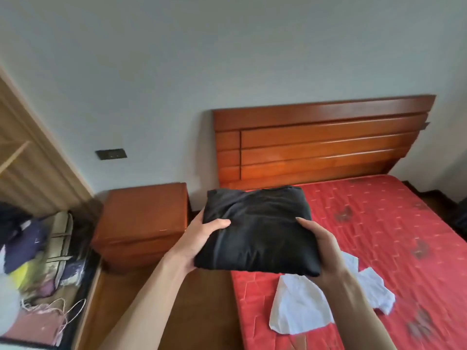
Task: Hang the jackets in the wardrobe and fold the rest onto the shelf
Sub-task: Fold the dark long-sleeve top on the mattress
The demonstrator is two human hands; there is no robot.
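- Folded black garment [257, 227]: a compact, roughly square bundle, held up in the air between both hands, above the near left corner of the bed and the strip of wooden floor [202, 311] beside it. Not resting on anything.
- Left hand [202, 238]: grips the bundle's left edge, thumb laid over the top face, fingers curled underneath and out of sight.
- Right hand [321, 251]: grips the bundle's near right corner, thumb on top pointing left, fingers wrapped below the cloth.
- Both forearms bare, reaching in from the bottom of the view.
- Bed: red quilted mattress [379, 236] with darker blurred motifs; wooden headboard [323, 142] of horizontal slats against the pale wall.
- White garment [303, 309]: lies crumpled and unfolded on the mattress near its front edge, just below and behind the right wrist; part of it hidden by the arm.
- Bedside cabinet [144, 218]: reddish wood, standing just left of the headboard, its top bare.
- Dark wall socket plate [111, 154] above the cabinet.
- Wardrobe [22, 157]: light wood, open at far left, one bare shelf edge showing.
- Lower left: heap of mixed clothes [27, 248], dark blue, yellow-green and pinkish, blurred; what it lies in I cannot tell.
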